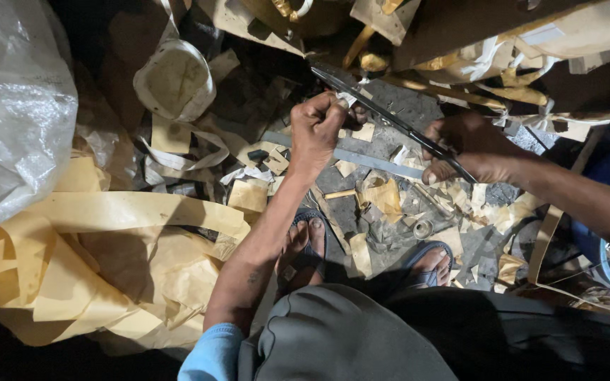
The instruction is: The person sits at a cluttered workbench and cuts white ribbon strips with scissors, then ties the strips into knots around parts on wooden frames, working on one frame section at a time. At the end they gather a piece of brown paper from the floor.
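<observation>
The floor (383, 99) under me is dark and gritty, buried in offcuts: tan paper strips and scraps lie everywhere, with a big heap of yellowish paper sheets (93, 268) piled at my left. A clear plastic sack (15, 106) bulges in the upper left corner, and a pale woven bag (174, 81) stands open just beyond the heap. Along the top edge runs a jumble of boards, gold-coloured trimmings and white straps.

From my head camera I look straight down over my grey-clad knees. My feet sit in blue sandals (311, 243) among the scraps, and a small metal ring (423, 228) lies on the floor between them.

My left hand (319, 130) is raised above the litter, fingers curled tight in a closed grip on a small pale scrap (351, 99), pinched at thumb and forefinger right against the blades. My right hand (471, 148) is wrapped around the handle end of a long pair of dark scissors (368, 106), the grip closed on it. The scissors slant from my right hand up and to the left, the tips pointing toward the boards; I cannot tell how far the blades are parted.

A flat grey metal strip (361, 159) lies on the floor just below both hands, running between them.
</observation>
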